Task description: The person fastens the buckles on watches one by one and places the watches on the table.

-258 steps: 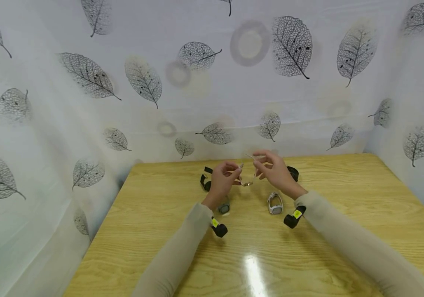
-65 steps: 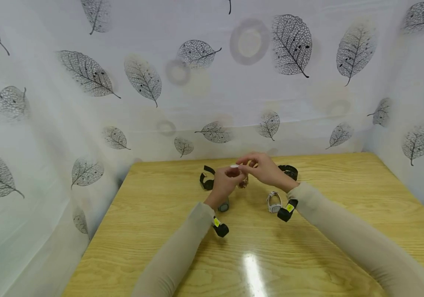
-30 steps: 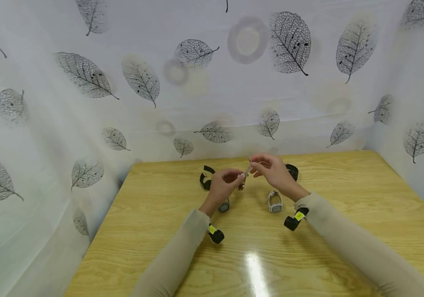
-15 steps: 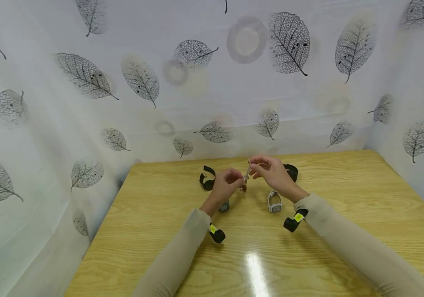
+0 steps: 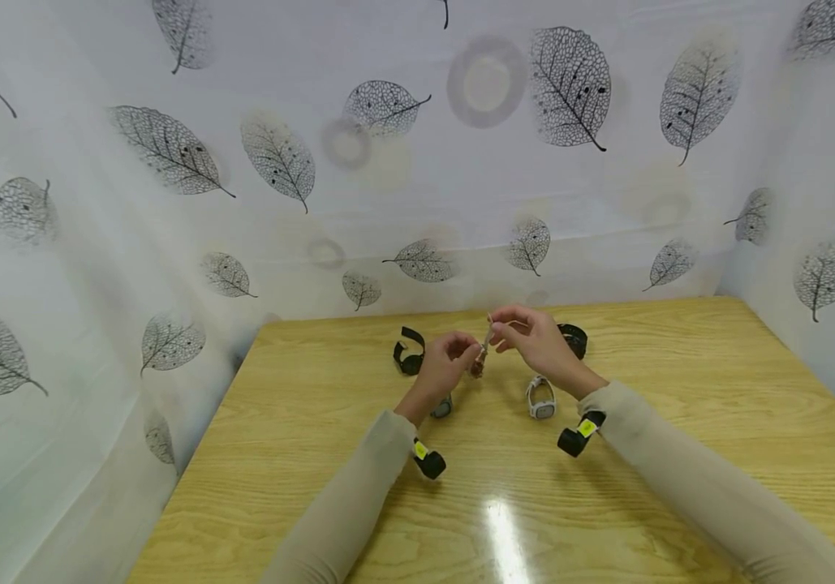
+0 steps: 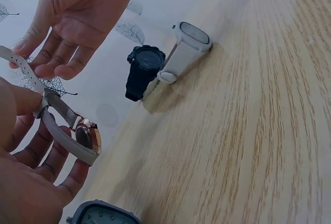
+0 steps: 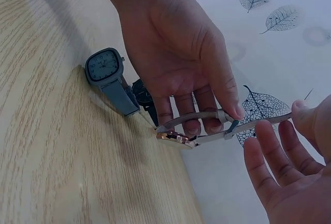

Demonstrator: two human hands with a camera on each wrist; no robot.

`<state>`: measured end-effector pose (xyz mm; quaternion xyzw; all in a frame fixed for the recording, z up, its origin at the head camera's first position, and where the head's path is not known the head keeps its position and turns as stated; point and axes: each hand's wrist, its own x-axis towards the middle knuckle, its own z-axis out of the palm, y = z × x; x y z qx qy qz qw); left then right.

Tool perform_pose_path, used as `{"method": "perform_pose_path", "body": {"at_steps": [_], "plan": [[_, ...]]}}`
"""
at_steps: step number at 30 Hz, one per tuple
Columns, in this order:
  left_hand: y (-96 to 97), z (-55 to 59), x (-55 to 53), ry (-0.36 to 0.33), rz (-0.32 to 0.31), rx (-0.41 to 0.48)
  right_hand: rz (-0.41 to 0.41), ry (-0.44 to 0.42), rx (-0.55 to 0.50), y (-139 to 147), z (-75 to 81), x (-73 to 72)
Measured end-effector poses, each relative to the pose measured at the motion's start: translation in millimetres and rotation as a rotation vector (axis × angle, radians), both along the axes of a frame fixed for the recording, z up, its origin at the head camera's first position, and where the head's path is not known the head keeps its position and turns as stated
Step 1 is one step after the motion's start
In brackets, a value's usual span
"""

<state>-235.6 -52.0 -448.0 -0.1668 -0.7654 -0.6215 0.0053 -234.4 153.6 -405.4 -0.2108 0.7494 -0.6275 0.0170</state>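
Rose gold shines on the case of a strap watch (image 6: 89,137), which hangs between the two hands over the back part of the desk (image 5: 315,446). Its pale greyish strap (image 6: 67,140) is bent back into a loop, with the holed end drawn out toward the right. The left hand (image 5: 445,367) pinches the strap by its buckle, thumb on top and the other fingers behind; the right hand (image 5: 537,339) pinches the free end between thumb and finger. Near the left wrist sits a grey square watch (image 7: 103,68), partly hidden in the head view, and behind it a black watch (image 5: 410,363) with its band curling up. Below the right hand stands a white watch (image 5: 544,411), its band looped; farther back, another black watch (image 5: 574,337) is partly covered by the right hand. Beyond the desk hangs a white cloth (image 5: 388,186) printed with dark leaves.
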Motion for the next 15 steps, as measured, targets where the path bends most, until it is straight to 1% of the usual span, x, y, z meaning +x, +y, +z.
{"method": "perform_pose_path", "body": {"at_steps": [4, 8, 11, 15], "plan": [[-0.1, 0.4, 1.4, 0.022, 0.016, -0.004, 0.001, -0.003, -0.011, -2.3, -0.1, 0.2], [-1.3, -0.7, 1.5, 0.046, 0.014, -0.005, 0.002, -0.008, -0.017, -3.4, -0.9, 0.3], [-2.6, -2.9, 0.9, 0.047, -0.002, 0.014, 0.004, -0.013, -0.026, -3.3, -2.5, -0.2], [-4.6, -3.5, 1.8, 0.000, -0.060, 0.096, 0.000, -0.018, -0.033, -2.8, -3.4, 0.2]]}}
